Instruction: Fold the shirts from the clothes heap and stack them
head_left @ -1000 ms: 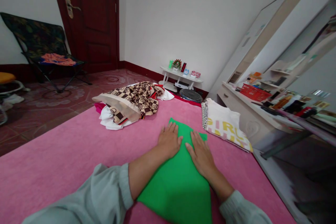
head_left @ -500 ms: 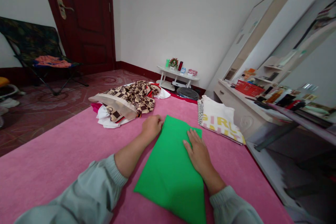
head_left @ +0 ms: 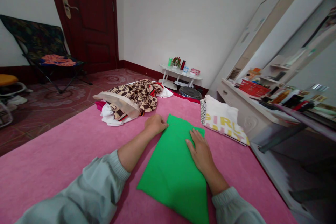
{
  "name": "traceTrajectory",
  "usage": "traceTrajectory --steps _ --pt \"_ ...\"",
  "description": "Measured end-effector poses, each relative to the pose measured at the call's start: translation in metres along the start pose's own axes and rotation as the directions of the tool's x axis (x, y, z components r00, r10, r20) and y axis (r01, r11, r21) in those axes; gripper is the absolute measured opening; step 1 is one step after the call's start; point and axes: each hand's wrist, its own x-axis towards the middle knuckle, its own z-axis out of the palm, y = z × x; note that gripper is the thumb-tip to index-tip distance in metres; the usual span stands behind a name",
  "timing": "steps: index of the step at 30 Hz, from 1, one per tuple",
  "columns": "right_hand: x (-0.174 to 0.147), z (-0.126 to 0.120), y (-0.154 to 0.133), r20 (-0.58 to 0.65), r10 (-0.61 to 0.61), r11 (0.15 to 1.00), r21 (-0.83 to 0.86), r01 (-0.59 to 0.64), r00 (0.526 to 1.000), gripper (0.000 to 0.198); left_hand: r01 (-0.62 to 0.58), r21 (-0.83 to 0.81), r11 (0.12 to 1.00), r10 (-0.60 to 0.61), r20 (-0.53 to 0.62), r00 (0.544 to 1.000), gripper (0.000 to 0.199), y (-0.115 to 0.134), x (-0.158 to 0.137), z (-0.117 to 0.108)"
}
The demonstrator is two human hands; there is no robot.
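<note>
Looking forward and down from the head camera, the only view, we see a green cloth lying flat on a pink cover, directly before the person. The left hand is curled narrow, its fingertips pinching the cloth's far left edge. The right hand is wide and flat, palm down along the right edge, fingers slightly apart.

Beyond it to the right, near but not touching, lies a white printed garment with yellow lettering, flat and neatly layered; it looks finished. The green cloth appears partly folded: smooth, with straight sides, narrower at the far end, though how many layers it has is hard to tell. To the far left sits a crumpled heap of brown-and-cream checked fabric, with white cloth under it, apparently not yet folded.
</note>
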Motion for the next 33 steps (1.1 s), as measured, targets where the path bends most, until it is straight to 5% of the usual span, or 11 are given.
traceTrajectory --steps 12,20,27,33 --pt "0.000 -0.001 0.000 0.011 0.002 1.000 -0.015 -0.002 1.000 0.052 -0.027 0.061 0.998 0.032 -0.084 0.996 0.020 -0.009 0.006 0.002" --pt "0.000 -0.004 -0.004 0.023 0.013 0.999 -0.053 -0.012 1.000 0.051 -0.024 0.065 0.998 0.030 -0.085 0.996 0.055 -0.002 0.006 0.005" --pt "-0.001 -0.007 -0.008 0.059 0.033 0.996 -0.080 -0.029 0.998 0.052 -0.020 0.127 0.992 0.033 -0.106 0.994 0.031 0.004 0.003 0.013" --pt "-0.001 -0.006 -0.005 0.046 0.028 0.999 -0.047 -0.026 0.999 0.051 -0.053 0.110 0.992 0.048 0.045 0.998 0.036 0.007 -0.001 -0.011"
